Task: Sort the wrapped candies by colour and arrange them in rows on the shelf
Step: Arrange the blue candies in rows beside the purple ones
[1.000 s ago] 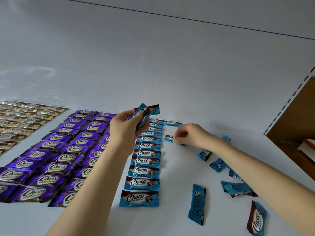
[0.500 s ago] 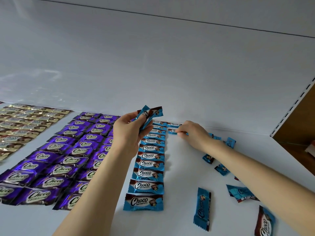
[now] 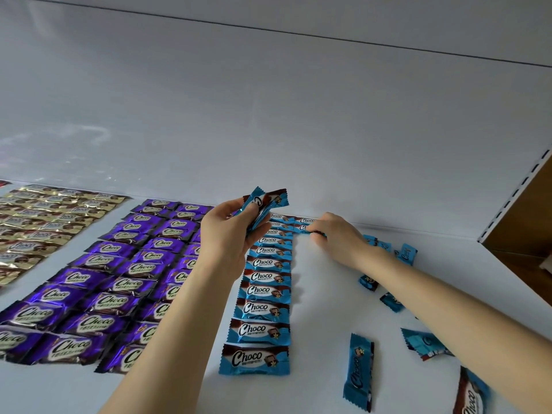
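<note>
On the white shelf [image 3: 328, 294], my right hand [image 3: 334, 239] pinches a blue foil-wrapped candy [image 3: 303, 228]; my left hand [image 3: 227, 231] grips a blue bunch [image 3: 265, 201].

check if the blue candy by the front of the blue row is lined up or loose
Loose: the blue candy lies apart from the blue row, turned crosswise to its candies.

far-left candy block [image 3: 44, 222] | three-column block [image 3: 119, 279] beside it | single column [image 3: 263, 294] next, candy bunch [image 3: 264, 203] in my left hand [image 3: 227, 234] over its far end | candy [image 3: 303, 228] in my right hand [image 3: 337, 237] just right | loose candies [image 3: 360, 375] rightmost on shelf [image 3: 322, 309]
</note>
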Demonstrator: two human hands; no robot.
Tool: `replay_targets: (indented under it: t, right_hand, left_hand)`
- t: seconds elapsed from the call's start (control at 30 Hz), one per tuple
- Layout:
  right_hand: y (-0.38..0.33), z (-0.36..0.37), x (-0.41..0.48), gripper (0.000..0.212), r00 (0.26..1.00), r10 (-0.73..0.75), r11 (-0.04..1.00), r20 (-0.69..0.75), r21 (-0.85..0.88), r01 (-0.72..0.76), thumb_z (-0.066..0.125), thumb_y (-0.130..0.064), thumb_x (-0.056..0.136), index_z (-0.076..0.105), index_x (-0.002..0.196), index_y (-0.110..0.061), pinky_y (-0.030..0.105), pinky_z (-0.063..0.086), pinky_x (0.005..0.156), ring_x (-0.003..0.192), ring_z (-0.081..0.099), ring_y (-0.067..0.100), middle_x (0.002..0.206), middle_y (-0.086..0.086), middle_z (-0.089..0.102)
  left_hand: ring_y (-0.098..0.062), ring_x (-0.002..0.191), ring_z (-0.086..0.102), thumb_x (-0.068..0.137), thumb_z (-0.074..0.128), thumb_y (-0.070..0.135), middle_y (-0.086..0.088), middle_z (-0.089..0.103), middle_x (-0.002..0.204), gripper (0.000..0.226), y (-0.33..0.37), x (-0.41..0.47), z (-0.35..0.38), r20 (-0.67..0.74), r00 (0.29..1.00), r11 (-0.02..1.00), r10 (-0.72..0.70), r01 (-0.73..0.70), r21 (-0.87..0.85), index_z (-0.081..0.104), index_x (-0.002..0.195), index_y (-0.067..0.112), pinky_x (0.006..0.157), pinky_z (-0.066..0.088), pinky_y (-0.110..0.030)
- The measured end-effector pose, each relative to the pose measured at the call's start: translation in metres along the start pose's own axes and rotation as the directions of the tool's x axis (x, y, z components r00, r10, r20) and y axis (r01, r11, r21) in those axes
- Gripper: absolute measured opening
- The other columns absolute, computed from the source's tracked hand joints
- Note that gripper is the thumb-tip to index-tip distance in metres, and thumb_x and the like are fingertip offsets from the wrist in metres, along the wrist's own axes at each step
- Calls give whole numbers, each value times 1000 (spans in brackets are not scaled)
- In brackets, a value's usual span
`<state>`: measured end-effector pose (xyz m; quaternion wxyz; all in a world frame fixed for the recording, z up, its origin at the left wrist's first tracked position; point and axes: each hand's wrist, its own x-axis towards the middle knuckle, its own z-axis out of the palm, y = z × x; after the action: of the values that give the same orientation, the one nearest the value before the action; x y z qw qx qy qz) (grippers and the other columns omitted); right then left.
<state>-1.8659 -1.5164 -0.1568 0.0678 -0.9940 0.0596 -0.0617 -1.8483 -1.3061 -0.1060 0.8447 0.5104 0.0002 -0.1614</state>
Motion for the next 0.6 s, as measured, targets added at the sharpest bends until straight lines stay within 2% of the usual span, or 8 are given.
replay_targets:
  t: [0.17,0.3,0.4,0.47,0.53,0.6]
  right_hand:
    - [0,0,0,26,1000,-19,1000,-1,-15,19,33,-11,93,41,69,-11,34,36,65,82,45,24,84,7,45]
    - [4,-1,0,19,999,31,999,-43,44,-29,38,-18,95,56,86,-16,34,42,72,89,49,22,92,4,49]
    - [6,-15,-3,20,978,88,971,-188,234,-43,48,-16,94,63,106,-10,28,42,81,94,54,19,103,7,58]
    - [-1,-34,-9,23,950,133,901,-281,435,2,54,-13,92,62,112,-6,22,42,84,93,55,13,107,4,62]
    - [-11,-52,-18,24,955,105,794,-279,601,89,57,-13,90,61,113,-8,18,46,84,89,58,6,100,-4,63]
    - [-23,-64,-28,27,978,-2,709,-208,690,148,62,-15,86,59,112,-16,13,47,84,88,58,-4,99,-13,60]
  left_hand:
    - [-16,72,68,88,59,9,-11,65,92,6,0,-1,0,0,1000,1000,2,-2,5,61,94,8,63,58,-22]
    - [-16,72,68,88,59,8,-12,65,92,5,0,-1,0,7,1000,1000,-1,1,3,61,92,8,61,58,-22]
    - [-16,73,67,89,59,8,-12,65,91,3,0,-3,1,21,1000,1000,-11,11,10,61,90,9,59,58,-21]
    - [-16,71,66,89,58,7,-11,64,88,3,0,-5,2,49,999,1000,-14,13,20,61,87,8,59,58,-20]
    - [-14,68,66,88,59,6,-11,64,85,3,-2,-7,3,92,996,999,-14,10,48,61,86,7,58,57,-20]
    - [-12,63,66,88,59,6,-10,66,81,3,-4,-8,4,142,989,997,-28,18,72,61,86,7,58,58,-21]
